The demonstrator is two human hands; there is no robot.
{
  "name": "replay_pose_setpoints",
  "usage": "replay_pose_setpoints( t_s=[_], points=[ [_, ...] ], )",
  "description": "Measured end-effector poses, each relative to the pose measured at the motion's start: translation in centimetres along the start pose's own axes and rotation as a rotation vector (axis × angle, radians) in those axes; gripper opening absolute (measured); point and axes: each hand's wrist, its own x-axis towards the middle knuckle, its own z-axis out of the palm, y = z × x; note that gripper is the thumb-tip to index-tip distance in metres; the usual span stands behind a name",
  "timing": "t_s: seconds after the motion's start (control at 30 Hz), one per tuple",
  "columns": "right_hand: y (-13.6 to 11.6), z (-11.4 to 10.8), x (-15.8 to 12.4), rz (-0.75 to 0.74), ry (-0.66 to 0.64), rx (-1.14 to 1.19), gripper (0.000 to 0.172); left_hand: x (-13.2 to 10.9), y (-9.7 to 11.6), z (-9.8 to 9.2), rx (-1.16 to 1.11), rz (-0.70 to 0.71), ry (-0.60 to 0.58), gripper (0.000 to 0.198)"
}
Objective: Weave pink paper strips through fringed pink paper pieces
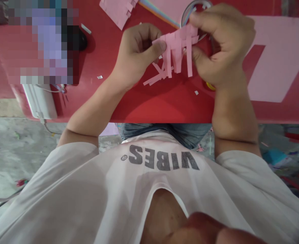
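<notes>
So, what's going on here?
A person is holding a fringed piece of pink paper in both bare hands above a red tabletop. The left hand and right hand pinch it from either side. Pink strips show below it, and a cut pink sheet lies farther up the table.

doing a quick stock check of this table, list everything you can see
red table top: one, red, under everything
pink paper fringe: one, pink, held above centre
fringed pink sheet: one, pink, top edge
rainbow paper strip: one, multicoloured, top centre
thin round ring: one, silver, top centre
paper scraps: three, white, on table
large paper shape: one, pink, right side
plastic box with cord: one, white, left edge
left hand: one, bare, holding fringe
right hand: one, bare, pinching fringe
white t-shirt: one, white, on torso
</notes>
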Motion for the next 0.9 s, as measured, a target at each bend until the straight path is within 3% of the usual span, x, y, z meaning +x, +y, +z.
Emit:
replay_pose_setpoints(
  t_s=[0.27, 0.43, 0.63, 0.9],
  points=[
    [0.27, 0.02, 0.03, -0.003, 0.029, -0.018, 0.056, 0.2, -0.84, -0.58, -0.007, -0.006, -0.054, 0.032],
    [0.43, 0.19, -0.05, -0.051, 0.038, -0.045, 0.046, 0.05, -0.77, -0.66, -0.068, -0.003, -0.061, 0.027],
    [0.67, 0.12, -0.2, -0.02, 0.018, -0.03, 0.057, 0.13, -0.89, -0.85, -0.115, -0.021, -0.093, 0.024],
    [0.0, -0.11, 0.14, -0.053, 0.023, -0.048, 0.048, -0.09, -0.05, -0.84, -0.104, -0.033, -0.114, 0.023]
  ],
)
